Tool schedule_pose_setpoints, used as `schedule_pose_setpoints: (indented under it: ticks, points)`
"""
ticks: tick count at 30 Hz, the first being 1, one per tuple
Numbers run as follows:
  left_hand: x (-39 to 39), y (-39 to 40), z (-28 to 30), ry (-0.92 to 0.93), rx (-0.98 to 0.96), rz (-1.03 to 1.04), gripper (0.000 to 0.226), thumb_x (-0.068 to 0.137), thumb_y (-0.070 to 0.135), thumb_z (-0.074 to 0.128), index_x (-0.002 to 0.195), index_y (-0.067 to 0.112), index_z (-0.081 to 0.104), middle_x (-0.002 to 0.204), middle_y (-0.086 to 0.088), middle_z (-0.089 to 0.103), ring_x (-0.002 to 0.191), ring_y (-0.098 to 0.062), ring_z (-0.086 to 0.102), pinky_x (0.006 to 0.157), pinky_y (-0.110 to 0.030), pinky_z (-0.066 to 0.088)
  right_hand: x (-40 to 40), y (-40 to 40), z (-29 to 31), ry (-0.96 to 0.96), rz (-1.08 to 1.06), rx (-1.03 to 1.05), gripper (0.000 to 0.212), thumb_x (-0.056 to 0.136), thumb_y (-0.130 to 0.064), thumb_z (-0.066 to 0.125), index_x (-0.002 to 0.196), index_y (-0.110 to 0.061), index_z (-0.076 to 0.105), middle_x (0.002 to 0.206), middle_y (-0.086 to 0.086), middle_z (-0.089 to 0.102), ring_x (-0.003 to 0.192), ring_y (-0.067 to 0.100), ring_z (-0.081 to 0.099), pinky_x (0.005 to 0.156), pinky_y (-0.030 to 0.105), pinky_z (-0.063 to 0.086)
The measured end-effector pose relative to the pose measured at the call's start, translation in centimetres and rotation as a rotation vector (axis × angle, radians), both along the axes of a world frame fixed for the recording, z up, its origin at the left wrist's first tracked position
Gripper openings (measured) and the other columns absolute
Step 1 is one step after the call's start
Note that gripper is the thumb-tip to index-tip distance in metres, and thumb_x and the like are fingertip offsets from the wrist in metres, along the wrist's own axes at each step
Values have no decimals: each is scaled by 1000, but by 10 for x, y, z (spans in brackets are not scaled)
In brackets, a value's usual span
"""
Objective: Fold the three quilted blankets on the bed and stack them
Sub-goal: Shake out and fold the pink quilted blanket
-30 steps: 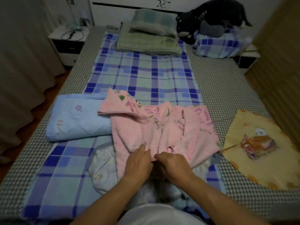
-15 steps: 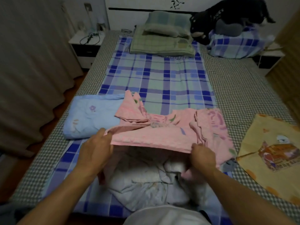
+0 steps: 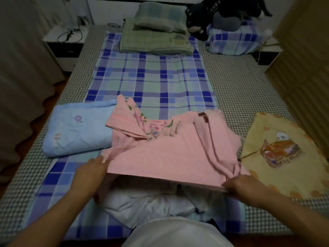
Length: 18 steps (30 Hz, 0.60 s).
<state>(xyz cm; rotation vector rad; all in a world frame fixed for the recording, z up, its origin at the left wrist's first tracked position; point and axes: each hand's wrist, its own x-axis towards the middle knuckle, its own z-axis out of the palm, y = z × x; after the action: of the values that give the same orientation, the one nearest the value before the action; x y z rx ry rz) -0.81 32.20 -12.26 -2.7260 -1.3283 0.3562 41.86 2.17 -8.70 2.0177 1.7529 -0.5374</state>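
Observation:
A pink quilted blanket point(image 3: 169, 155) lies crumpled across the near middle of the bed, its near edge lifted and pulled taut. My left hand point(image 3: 89, 172) grips that edge at its left corner, and my right hand point(image 3: 240, 184) pinches it at the right corner. Under the raised edge a pale white-blue blanket point(image 3: 151, 207) lies bunched up. A light blue blanket point(image 3: 76, 131) sits folded at the left, partly under the pink one. A yellow blanket point(image 3: 284, 152) with a printed picture lies at the right.
The bed carries a blue plaid sheet point(image 3: 151, 79) over a grey checked cover point(image 3: 240, 82). Green pillows point(image 3: 156, 34), a plaid bundle point(image 3: 235, 40) and a dark plush toy point(image 3: 222, 8) sit at the head. A nightstand point(image 3: 65, 41) stands left; curtains hang on both sides.
My hands have moved apart from the middle of the pink blanket to its two near corners. The near edge has been lifted and stretched flat, exposing the pale blanket underneath.

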Motion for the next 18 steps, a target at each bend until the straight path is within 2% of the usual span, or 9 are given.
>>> schedule_pose_setpoints:
  ticks: [2, 3, 5, 6, 9, 11, 13, 15, 18]
  points:
    - [-6, -12, -18, 113, -105, 28, 30, 74, 22, 71, 103, 12, 72, 89, -12, 59, 67, -35, 63, 50, -43, 54, -9, -19, -20, 34, -44, -69, 18, 85, -48, 57, 99, -36, 54, 90, -10, 67, 79, 9, 63, 66, 28, 51]
    - [-8, -19, -21, 136, -146, 70, 34, 77, 30, 69, 107, 15, 71, 95, -11, 61, 74, -34, 64, 54, -42, 55, -13, -23, -22, -8, -62, -30, 19, 84, -50, 60, 97, -37, 57, 91, -10, 66, 76, 10, 64, 61, 28, 51]
    - [-15, -30, -25, 98, -159, 133, 41, 85, 40, 60, 121, 21, 64, 108, -7, 62, 89, -30, 66, 65, -41, 54, -9, -35, -24, -192, -133, 106, 25, 81, -54, 65, 99, -37, 60, 95, -7, 65, 72, 13, 65, 52, 27, 43]
    - [-18, -31, -29, 61, -158, 178, 43, 88, 40, 56, 126, 21, 60, 113, -7, 62, 94, -29, 66, 70, -41, 52, -1, -43, -24, -263, -248, 97, 32, 85, -56, 60, 108, -35, 55, 102, -6, 62, 74, 14, 66, 52, 27, 41]
    - [-13, -31, -37, -13, -145, 334, 40, 90, 30, 45, 128, 22, 56, 116, -6, 61, 93, -28, 66, 74, -40, 52, 24, -62, -22, -338, -620, -108, 57, 87, -60, 48, 129, -23, 39, 112, 1, 62, 88, 19, 66, 63, 31, 48]
    - [-8, -29, -42, -35, -147, 363, 34, 91, 25, 43, 120, 20, 59, 111, -7, 62, 89, -29, 67, 73, -39, 52, 51, -67, -23, -357, -672, -278, 54, 86, -54, 45, 127, -20, 52, 112, 0, 66, 94, 18, 65, 78, 32, 53]
    - [-5, -28, -43, -27, -139, 343, 29, 93, 22, 42, 114, 17, 61, 107, -8, 62, 87, -29, 67, 71, -39, 52, 85, -66, -4, -405, -684, -390, 55, 80, -54, 41, 115, -20, 67, 107, -3, 68, 94, 17, 64, 86, 35, 52]
    - [-10, -29, -46, -5, -98, 298, 29, 94, 19, 40, 110, 16, 63, 106, -7, 62, 86, -27, 67, 69, -38, 51, 115, -48, 33, -488, -794, -226, 50, 79, -52, 50, 112, -20, 69, 109, 1, 69, 97, 21, 65, 86, 37, 53]
    - [-17, -32, -52, 81, -77, 222, 35, 95, 20, 33, 113, 25, 62, 114, 2, 60, 93, -15, 66, 72, -31, 50, 131, 21, 119, -560, -975, 331, 23, 86, -19, 60, 99, -7, 74, 99, 17, 71, 92, 35, 70, 75, 37, 53]
